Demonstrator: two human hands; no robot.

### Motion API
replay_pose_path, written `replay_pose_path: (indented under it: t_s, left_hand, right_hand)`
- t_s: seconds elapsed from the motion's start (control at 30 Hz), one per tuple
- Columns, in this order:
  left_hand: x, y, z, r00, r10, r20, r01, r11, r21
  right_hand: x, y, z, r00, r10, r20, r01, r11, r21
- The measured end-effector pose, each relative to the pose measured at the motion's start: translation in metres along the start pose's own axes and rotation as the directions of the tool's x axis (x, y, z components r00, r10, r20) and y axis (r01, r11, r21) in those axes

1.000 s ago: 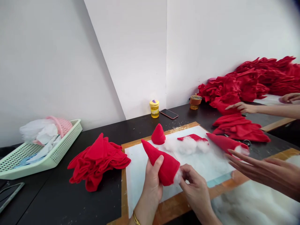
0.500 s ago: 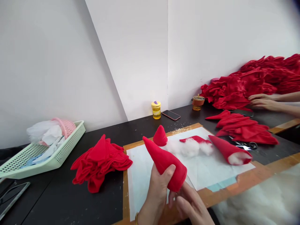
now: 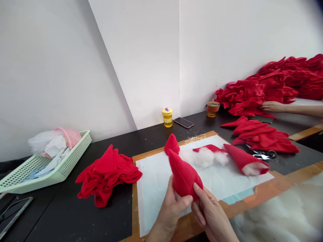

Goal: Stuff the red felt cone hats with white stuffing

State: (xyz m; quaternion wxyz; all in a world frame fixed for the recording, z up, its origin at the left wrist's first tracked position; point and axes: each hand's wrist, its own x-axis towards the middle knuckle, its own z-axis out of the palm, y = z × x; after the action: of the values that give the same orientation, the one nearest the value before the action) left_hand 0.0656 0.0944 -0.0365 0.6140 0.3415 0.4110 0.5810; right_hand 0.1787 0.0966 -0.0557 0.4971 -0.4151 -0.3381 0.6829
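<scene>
Red cone (image 3: 183,174) tipped more upright, near side of white sheet (image 3: 151,191); left hand (image 3: 171,205) holding its side, right hand (image 3: 209,206) grip now on lower edge, so apparently steadied from both sides.

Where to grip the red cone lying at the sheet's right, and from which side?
Probably mid-body, from above: the red cone lies on its side, upper surface unobstructed. Avoid the wide end: it's open, with white stuffing showing.

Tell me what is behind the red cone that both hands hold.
A standing red cone, white stuffing and the white sheet show behind the held cone. Its tip hides part of the standing cone's base from view.
</scene>
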Motion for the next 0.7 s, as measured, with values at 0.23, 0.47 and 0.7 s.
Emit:
replay_pose_path:
  t_s: [0.23,0.47,0.7]
  left_hand:
    - [0.005,0.025,-0.004,0.969,0.137,-0.204,-0.168,0.975,-0.144]
    - [-0.012,-0.003,0.007,0.871,0.296,-0.393,-0.328,0.944,-0.017]
    - [-0.011,-0.005,0.009,0.906,0.152,-0.395,-0.202,0.975,-0.088]
  right_hand:
    - [0.004,0.018,-0.007,0.919,-0.391,0.053,0.374,0.821,-0.432]
    - [0.022,0.011,-0.011,0.945,-0.324,-0.044,0.28,0.871,-0.403]
    - [0.014,0.016,-0.008,0.899,-0.434,0.067,0.416,0.794,-0.443]
